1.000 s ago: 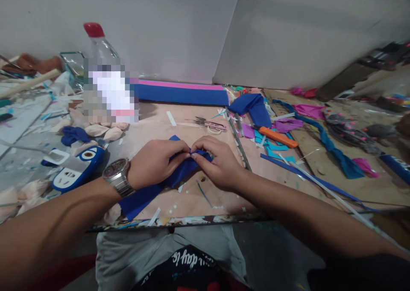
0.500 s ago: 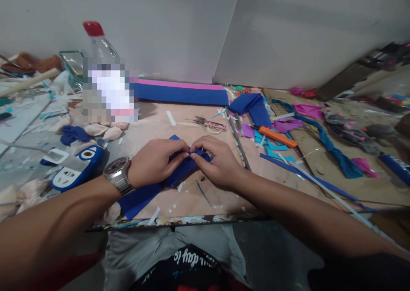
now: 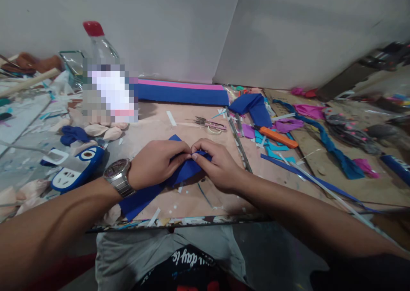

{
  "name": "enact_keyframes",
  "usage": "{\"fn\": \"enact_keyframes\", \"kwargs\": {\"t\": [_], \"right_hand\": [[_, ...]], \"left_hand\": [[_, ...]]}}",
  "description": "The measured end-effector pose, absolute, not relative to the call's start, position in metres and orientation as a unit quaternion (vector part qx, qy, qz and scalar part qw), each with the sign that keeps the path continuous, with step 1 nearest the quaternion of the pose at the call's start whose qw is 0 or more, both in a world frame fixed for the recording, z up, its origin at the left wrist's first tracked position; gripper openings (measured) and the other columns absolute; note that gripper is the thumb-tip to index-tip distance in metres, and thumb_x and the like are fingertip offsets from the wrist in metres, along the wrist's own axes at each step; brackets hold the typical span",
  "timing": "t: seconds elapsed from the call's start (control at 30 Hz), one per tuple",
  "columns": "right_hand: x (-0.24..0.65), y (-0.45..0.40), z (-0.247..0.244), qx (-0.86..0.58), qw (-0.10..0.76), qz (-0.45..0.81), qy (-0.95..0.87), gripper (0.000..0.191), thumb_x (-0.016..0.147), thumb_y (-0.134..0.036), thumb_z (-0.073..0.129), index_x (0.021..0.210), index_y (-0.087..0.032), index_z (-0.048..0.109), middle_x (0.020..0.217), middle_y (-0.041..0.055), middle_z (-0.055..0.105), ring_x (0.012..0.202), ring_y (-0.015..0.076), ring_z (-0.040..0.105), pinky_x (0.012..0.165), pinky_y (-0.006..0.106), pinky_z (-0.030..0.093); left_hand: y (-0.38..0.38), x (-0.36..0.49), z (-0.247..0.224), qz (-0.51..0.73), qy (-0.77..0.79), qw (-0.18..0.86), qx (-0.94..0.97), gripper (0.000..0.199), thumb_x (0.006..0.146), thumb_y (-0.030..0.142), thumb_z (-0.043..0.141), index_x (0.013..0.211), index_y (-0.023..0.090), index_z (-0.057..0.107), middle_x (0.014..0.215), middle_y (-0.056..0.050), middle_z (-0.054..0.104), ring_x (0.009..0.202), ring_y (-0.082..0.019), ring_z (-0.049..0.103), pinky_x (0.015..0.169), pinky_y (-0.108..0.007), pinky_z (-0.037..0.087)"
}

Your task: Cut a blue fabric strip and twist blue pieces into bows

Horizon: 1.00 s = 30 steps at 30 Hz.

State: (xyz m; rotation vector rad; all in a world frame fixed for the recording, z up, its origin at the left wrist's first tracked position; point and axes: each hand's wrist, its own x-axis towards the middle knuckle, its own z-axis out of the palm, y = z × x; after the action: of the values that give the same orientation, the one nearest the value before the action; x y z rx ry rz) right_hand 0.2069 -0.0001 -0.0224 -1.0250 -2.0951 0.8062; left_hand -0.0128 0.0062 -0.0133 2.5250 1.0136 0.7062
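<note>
A blue fabric strip (image 3: 141, 201) runs diagonally over the table beneath my hands. My left hand (image 3: 162, 161), with a metal watch on its wrist, pinches the strip's upper part between thumb and forefinger. Right beside it, my right hand (image 3: 216, 161) pinches the same strip, its fingertips meeting those of the left. The cloth looks gathered where the fingertips press; the exact fold is hidden by them. Beyond the hands lie thread snips (image 3: 209, 123) with pinkish handles.
An orange utility knife (image 3: 278, 137) and a metal ruler (image 3: 240, 144) lie to the right, among blue and pink scraps. At left are a blue-and-white power strip (image 3: 77, 169) and a red-capped bottle (image 3: 104, 48). A long blue strip (image 3: 182, 95) lies along the wall.
Both hands have shifted very slightly to the right along with the pinched part of the blue strip. Their grip stays the same.
</note>
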Motion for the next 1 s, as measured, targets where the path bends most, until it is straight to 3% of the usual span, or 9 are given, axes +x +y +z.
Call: {"fn": "enact_keyframes", "kwargs": {"t": [0.17,0.4,0.77,1.0], "right_hand": [[0.2045,0.0005,-0.0248,-0.405,0.338,0.375,-0.763,0.011,0.097,-0.023,0.056,0.09,-0.019,0.063,0.085,0.0005,0.065,0.081,0.016,0.059,0.077,0.029,0.046],[0.2075,0.0032,-0.0251,-0.389,0.339,0.282,-0.809,0.006,0.093,-0.019,0.061,0.092,-0.019,0.067,0.089,0.0044,0.069,0.088,0.0196,0.062,0.082,0.034,0.047],[0.2068,0.0022,-0.0243,-0.389,0.353,0.273,-0.806,0.006,0.095,-0.022,0.059,0.093,-0.019,0.065,0.088,0.0041,0.068,0.085,0.0188,0.061,0.078,0.033,0.047],[0.209,0.0037,-0.024,-0.359,0.351,0.223,-0.835,0.006,0.095,-0.021,0.06,0.093,-0.021,0.065,0.088,0.0047,0.067,0.086,0.0207,0.061,0.081,0.036,0.047]], "left_hand": [[0.0059,-0.0126,-0.013,0.244,0.36,0.165,0.885,0.017,0.103,0.03,0.053,0.101,0.022,0.068,0.091,-0.001,0.075,0.078,-0.017,0.067,0.071,-0.028,0.044],[0.0068,-0.0124,-0.014,0.211,0.375,0.164,0.888,0.019,0.104,0.032,0.051,0.102,0.02,0.066,0.093,-0.003,0.075,0.079,-0.019,0.067,0.07,-0.03,0.044],[0.0068,-0.0138,-0.0084,0.231,0.363,0.229,0.873,0.025,0.103,0.035,0.051,0.106,0.019,0.069,0.099,-0.005,0.076,0.089,-0.02,0.069,0.08,-0.032,0.048],[0.0072,-0.0143,-0.0077,0.238,0.352,0.217,0.879,0.019,0.098,0.029,0.054,0.1,0.019,0.071,0.093,-0.003,0.076,0.082,-0.018,0.068,0.076,-0.03,0.046]]}}
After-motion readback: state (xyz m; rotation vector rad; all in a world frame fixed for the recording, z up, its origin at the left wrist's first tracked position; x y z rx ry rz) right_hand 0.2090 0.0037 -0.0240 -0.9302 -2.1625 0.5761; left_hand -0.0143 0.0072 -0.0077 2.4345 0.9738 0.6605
